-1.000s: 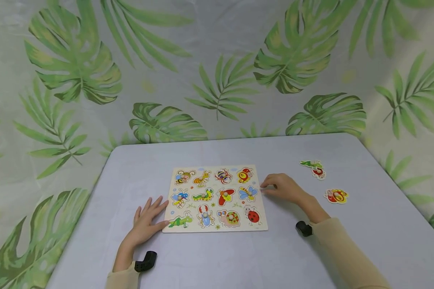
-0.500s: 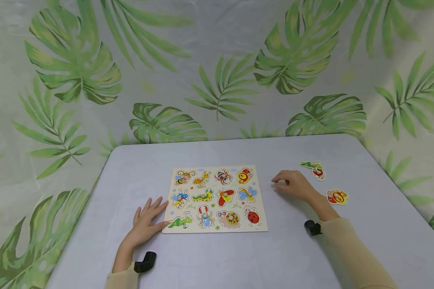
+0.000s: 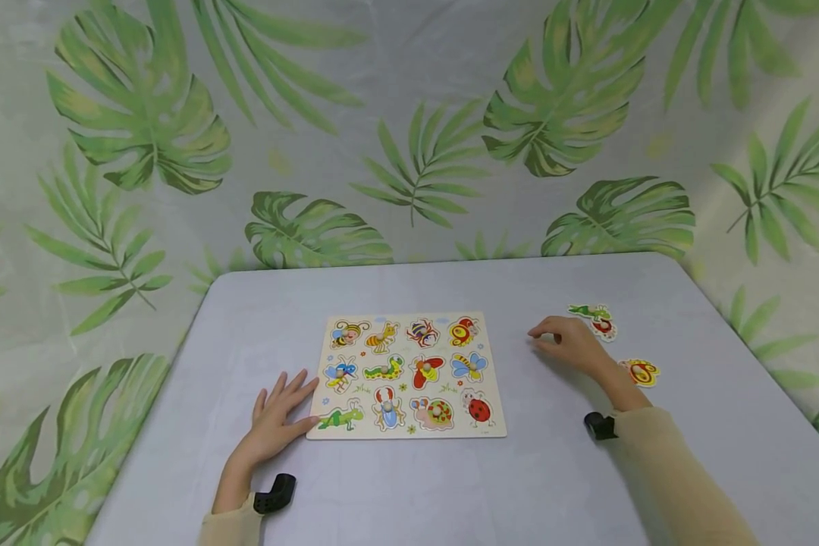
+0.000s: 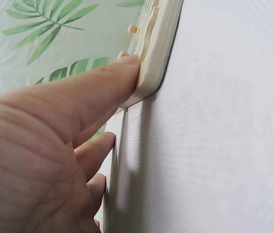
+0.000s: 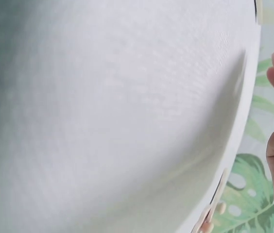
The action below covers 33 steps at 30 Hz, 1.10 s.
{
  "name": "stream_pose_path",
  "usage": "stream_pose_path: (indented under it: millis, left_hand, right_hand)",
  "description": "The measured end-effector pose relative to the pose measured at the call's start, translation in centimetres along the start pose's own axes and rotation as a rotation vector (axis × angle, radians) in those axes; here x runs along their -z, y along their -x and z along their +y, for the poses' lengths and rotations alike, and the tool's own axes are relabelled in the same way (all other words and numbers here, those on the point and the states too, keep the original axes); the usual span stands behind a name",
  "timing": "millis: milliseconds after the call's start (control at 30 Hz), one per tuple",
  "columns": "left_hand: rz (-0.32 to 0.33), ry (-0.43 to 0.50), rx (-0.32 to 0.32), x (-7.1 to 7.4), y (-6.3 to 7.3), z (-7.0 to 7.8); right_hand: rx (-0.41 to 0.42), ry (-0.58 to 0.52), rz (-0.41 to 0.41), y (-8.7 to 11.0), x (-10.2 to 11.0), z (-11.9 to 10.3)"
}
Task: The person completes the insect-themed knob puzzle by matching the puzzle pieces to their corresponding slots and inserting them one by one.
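A wooden knob puzzle board (image 3: 407,433) with insect pictures lies flat on the table in the head view. My left hand (image 3: 276,425) rests at its lower left corner with spread fingers, and in the left wrist view the thumb (image 4: 112,80) touches the board edge (image 4: 159,58). My right hand (image 3: 573,347) hovers right of the board, its fingers bent and nothing seen between them. Beyond it lie a green grasshopper piece (image 3: 588,311) and a partly covered red ladybug piece (image 3: 604,327). A red-and-yellow bug piece (image 3: 643,372) sits nearer, partly hidden by the right arm.
The white-covered table (image 3: 409,493) ends in front of a leaf-print backdrop (image 3: 416,152). Most pictures on the board carry knobs; the grasshopper (image 3: 341,416), ladybug (image 3: 479,410) and upper right bug (image 3: 462,331) pictures show none. Each wrist wears a black camera.
My right hand has moved away from the board's right edge, rightward and slightly farther back, toward the loose pieces. My left hand and the board have stayed in place.
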<state>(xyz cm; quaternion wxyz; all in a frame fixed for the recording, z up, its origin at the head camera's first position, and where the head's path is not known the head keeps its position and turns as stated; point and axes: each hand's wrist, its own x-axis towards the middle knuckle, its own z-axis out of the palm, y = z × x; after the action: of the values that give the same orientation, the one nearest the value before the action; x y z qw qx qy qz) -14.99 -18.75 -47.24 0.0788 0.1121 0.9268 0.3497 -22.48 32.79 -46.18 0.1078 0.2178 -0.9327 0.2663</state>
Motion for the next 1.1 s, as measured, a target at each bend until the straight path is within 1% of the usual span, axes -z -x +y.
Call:
stream_pose_path:
  millis: [133, 367, 500, 667, 933, 1100]
  left_hand:
    - [0.000, 0.001, 0.004, 0.0, 0.0, 0.0]
    - [0.002, 0.001, 0.002, 0.0, 0.0, -0.1]
    - [0.004, 0.002, 0.003, 0.0, 0.0, -0.1]
    - [0.004, 0.002, 0.005, 0.0, 0.0, -0.1]
    - [-0.005, 0.005, 0.014, 0.0, 0.0, 0.0]
    - [0.001, 0.003, 0.008, 0.1, 0.0, 0.1]
  right_hand:
    - [0.015, 0.003, 0.032, 0.1, 0.2, 0.7]
    - [-0.026, -0.007, 0.039, 0.1, 1.0, 1.8]
    - [-0.044, -0.011, 0.065, 0.2, 1.5, 2.6]
    - [-0.099, 0.004, 0.086, 0.5, 2.3, 3.3]
    - [-0.241, -0.018, 0.080, 0.8, 3.7, 4.6]
    - [-0.299, -0.026, 0.081, 0.8, 4.4, 5.2]
